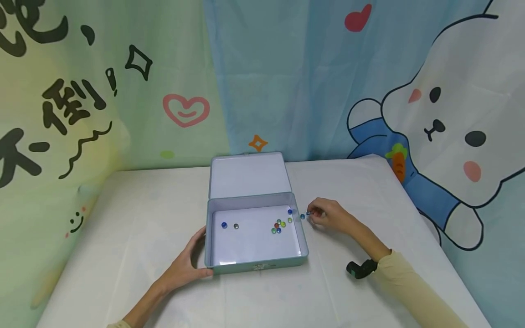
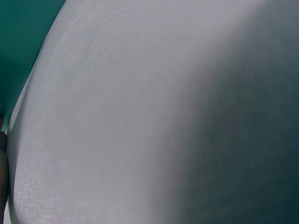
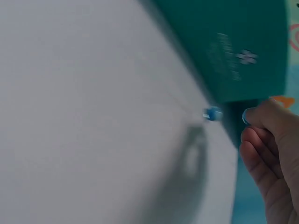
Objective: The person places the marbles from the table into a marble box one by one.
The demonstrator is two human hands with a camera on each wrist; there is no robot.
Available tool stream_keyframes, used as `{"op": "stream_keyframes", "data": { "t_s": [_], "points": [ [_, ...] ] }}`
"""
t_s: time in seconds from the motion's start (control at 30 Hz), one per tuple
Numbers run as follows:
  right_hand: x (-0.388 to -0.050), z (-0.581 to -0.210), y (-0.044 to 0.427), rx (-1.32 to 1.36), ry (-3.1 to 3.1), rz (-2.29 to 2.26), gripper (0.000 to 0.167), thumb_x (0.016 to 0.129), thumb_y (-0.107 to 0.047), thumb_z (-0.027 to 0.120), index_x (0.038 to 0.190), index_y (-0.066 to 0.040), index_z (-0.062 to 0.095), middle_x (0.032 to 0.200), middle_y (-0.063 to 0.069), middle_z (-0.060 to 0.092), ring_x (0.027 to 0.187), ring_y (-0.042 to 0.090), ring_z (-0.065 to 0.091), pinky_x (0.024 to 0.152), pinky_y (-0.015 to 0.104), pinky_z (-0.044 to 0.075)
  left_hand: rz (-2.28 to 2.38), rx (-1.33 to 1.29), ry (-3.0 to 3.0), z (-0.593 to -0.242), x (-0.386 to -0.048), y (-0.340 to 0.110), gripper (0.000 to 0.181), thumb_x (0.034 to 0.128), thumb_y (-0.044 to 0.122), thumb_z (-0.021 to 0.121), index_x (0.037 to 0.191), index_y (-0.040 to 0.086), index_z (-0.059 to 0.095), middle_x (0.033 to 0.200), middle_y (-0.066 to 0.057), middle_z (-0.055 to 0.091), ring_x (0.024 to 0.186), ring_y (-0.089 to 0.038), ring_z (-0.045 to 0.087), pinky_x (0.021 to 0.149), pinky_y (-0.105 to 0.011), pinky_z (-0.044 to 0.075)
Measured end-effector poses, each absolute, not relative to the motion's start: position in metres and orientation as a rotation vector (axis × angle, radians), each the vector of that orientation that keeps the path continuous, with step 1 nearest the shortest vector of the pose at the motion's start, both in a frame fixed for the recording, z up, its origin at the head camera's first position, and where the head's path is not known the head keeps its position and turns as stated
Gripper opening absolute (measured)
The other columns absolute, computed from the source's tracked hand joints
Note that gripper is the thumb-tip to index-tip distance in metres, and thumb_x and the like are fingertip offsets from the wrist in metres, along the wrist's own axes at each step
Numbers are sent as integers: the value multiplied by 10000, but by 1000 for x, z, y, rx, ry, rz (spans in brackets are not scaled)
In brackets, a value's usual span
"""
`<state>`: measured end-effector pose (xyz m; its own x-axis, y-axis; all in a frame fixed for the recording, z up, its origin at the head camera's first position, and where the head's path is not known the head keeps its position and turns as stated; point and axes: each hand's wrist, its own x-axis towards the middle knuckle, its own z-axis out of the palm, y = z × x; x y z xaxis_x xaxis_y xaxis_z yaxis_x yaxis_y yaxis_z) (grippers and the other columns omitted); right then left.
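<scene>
A shallow green metal box [image 1: 270, 264] stands on the table with its hinged lid [image 1: 249, 176] raised at the back. Inside lie a blue marble [image 1: 224, 225] and a clear marble [image 1: 236, 226] on the left, with several coloured marbles [image 1: 283, 224] on the right. My left hand [image 1: 184, 269] rests against the box's left front corner, fingers along the side and thumb at the front. Off the box's right wall, my right hand [image 1: 330, 215] pinches a small blue marble [image 3: 246, 116] between thumb and finger. Another blue marble [image 3: 213, 114] is beside the box, close to that hand.
White cloth [image 1: 156, 218] covers the table. A printed curtain [image 1: 262, 82] hangs along the back and both sides. On the right wrist is a black device [image 1: 362, 269]. Mostly blurred cloth fills the left wrist view.
</scene>
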<state>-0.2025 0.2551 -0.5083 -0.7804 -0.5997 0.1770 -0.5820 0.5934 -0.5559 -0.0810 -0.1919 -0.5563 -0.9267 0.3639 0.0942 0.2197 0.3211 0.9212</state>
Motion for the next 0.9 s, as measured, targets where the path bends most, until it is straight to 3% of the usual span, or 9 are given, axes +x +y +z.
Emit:
{"op": "stream_keyframes", "data": {
  "t_s": [0.37,0.57,0.9],
  "points": [
    [-220,-459,240,-1037,2785,-1008,134,849,-61,712,969,-100,668,893,-9,668,793,92,600,714,289,574,1684,541,2431,-557,-81,-192,1138,662,214,868,1550,296,161,1594,-119,274,1378,127,211,1121,-711,111],
    [-224,-443,201,-1135,2670,-1009,143,867,-66,691,1007,-52,661,912,25,669,806,116,610,717,336,583,1687,548,2431,-557,-80,-192,1137,664,205,867,1551,292,161,1595,-122,269,1381,128,203,1119,-716,103],
    [-229,-447,122,-1441,2393,-778,88,913,-104,627,991,-73,654,941,20,653,842,89,595,758,183,541,1686,528,2427,-556,-81,-192,1141,660,203,872,1549,306,163,1589,-116,281,1374,125,212,1116,-725,99]
  ]
}}
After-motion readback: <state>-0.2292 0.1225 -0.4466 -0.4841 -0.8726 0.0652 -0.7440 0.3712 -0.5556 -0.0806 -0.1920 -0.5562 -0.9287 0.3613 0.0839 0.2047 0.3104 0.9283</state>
